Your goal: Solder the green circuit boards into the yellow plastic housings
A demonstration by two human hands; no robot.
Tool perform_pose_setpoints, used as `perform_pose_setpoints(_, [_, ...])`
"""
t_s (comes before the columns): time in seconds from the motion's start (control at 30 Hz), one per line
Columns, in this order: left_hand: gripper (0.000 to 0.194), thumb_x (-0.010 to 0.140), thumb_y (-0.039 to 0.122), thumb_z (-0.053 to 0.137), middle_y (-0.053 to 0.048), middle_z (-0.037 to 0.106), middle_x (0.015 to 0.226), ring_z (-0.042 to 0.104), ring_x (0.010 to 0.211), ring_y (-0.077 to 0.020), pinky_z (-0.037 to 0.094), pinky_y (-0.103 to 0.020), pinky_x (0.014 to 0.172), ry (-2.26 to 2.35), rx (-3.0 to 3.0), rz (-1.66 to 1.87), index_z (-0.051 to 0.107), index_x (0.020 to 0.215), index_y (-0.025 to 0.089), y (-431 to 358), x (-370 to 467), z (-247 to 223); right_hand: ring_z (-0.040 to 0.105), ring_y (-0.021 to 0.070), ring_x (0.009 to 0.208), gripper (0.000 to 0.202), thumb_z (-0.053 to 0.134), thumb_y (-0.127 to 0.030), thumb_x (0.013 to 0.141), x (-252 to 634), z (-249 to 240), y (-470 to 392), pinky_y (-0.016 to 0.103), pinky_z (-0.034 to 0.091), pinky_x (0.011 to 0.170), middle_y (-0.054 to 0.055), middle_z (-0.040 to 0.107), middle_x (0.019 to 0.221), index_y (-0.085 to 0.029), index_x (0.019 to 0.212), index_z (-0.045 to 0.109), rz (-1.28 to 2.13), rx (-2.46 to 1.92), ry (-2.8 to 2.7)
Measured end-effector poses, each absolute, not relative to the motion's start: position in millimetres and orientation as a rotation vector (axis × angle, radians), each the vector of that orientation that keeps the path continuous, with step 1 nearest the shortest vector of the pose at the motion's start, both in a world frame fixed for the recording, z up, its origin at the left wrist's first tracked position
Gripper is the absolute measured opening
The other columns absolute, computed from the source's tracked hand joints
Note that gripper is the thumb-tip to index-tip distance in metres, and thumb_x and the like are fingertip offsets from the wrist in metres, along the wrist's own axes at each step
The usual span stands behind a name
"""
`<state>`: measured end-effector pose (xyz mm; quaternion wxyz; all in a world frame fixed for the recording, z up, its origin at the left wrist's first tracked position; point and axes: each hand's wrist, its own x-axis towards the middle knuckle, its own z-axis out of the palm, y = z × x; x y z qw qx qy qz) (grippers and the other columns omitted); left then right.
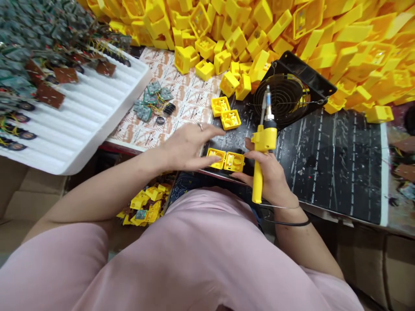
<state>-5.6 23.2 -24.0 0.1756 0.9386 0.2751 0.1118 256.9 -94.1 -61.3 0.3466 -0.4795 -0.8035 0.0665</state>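
Gripping the iron (266, 139) tip-up, probably to spare nearby parts, right hand (272, 177) is clamped round it beside right box (234, 162); left hand (184, 146), fingers apart, seems to steady left box (218, 152) under its thumb.

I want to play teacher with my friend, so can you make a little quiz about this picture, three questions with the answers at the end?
1. What is the right hand holding?
A) a paintbrush
B) a yellow soldering tool
C) a pair of scissors

2. True or false: the white foam tray is on the left side of the picture, and the black fan is to the right of it.

3. Fill in the blank: the ring is on a finger of the ____ hand.

Key: 1. B; 2. True; 3. left.
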Motion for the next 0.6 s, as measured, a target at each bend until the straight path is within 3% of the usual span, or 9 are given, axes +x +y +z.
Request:
perform_pose_setpoints(0.1, [0.056, 0.102, 0.049, 0.052, -0.016, 0.060, 0.154, 0.053, 0.145, -0.0361, 0.042, -0.055, 0.119, 0.977, 2.748, 0.338, 0.061, 0.146, 0.016, 55.5, 21.0, -18.4, 0.074, 0.0306, 0.121, 0.060, 0.085, -0.037, 0.087, 254.8, -63.0, -93.5, 0.052, 0.060, 0.106, 0.017, 0.067, 0.145, -0.028, 0.135, 0.050, 0.198, -1.200, -1.984])
perform_pose_setpoints(0.2, [0.068, 0.101, 0.049, 0.056, -0.012, 0.032, 0.176, 0.027, 0.163, -0.0338, 0.026, -0.058, 0.131, 0.891, 2.843, 0.026, 0.044, 0.162, 0.021, 82.9, 50.7, -18.1, 0.070, 0.0327, 0.130, 0.062, 0.085, -0.036, 0.087, 250.3, -64.2, -92.4, 0.053, 0.060, 0.107, 0.019, 0.065, 0.147, -0.027, 0.135, 0.048, 0.205, -1.155, -1.978])
perform_pose_setpoints(0.23, [0.067, 0.102, 0.047, 0.055, -0.011, 0.033, 0.176, 0.027, 0.163, -0.0335, 0.026, -0.060, 0.130, 0.853, 2.864, -0.088, 0.042, 0.163, 0.023, 87.2, 57.1, -18.2, 0.068, 0.0332, 0.133, 0.061, 0.085, -0.037, 0.087, 249.3, -64.4, -91.9, 0.052, 0.060, 0.106, 0.019, 0.066, 0.145, -0.027, 0.134, 0.049, 0.191, -1.158, -2.004])
perform_pose_setpoints(0.3, [0.061, 0.103, 0.044, 0.052, -0.011, 0.048, 0.166, 0.038, 0.155, -0.0350, 0.034, -0.063, 0.123, 0.864, 2.900, -0.245, 0.045, 0.161, 0.026, 86.5, 60.1, -17.7, 0.066, 0.0339, 0.135, 0.060, 0.086, -0.039, 0.086, 248.5, -64.8, -90.8, 0.051, 0.060, 0.105, 0.019, 0.068, 0.143, -0.026, 0.132, 0.050, 0.155, -1.164, -2.059])
perform_pose_setpoints(0.37, [0.059, 0.104, 0.051, 0.048, -0.013, 0.061, 0.150, 0.048, 0.144, -0.0374, 0.042, -0.059, 0.112, 1.022, 2.921, -0.298, 0.050, 0.157, 0.025, 74.9, 50.2, -15.2, 0.066, 0.0336, 0.135, 0.057, 0.085, -0.041, 0.087, 247.9, -65.4, -89.0, 0.050, 0.060, 0.104, 0.020, 0.067, 0.143, -0.025, 0.130, 0.051, 0.136, -1.156, -2.093])
perform_pose_setpoints(0.5, [0.080, 0.101, 0.071, 0.037, -0.018, 0.063, 0.145, 0.055, 0.134, -0.0383, 0.048, -0.051, 0.103, 1.268, 2.880, -0.425, 0.047, 0.158, 0.016, 43.8, 11.6, -5.3, 0.070, 0.0306, 0.128, 0.047, 0.078, -0.045, 0.092, 237.1, -66.0, -81.3, 0.048, 0.057, 0.107, 0.019, 0.073, 0.131, -0.021, 0.126, 0.054, 0.080, -1.103, -2.171])
perform_pose_setpoints(0.6, [0.074, 0.103, 0.060, 0.041, -0.021, 0.058, 0.154, 0.054, 0.139, -0.0385, 0.041, -0.056, 0.117, 1.139, 2.843, -0.498, 0.047, 0.157, 0.010, 35.2, -12.7, 0.7, 0.073, 0.0267, 0.119, 0.040, 0.076, -0.043, 0.095, 223.6, -65.9, -73.4, 0.044, 0.055, 0.107, 0.013, 0.076, 0.121, -0.020, 0.123, 0.057, 0.058, -1.050, -2.258])
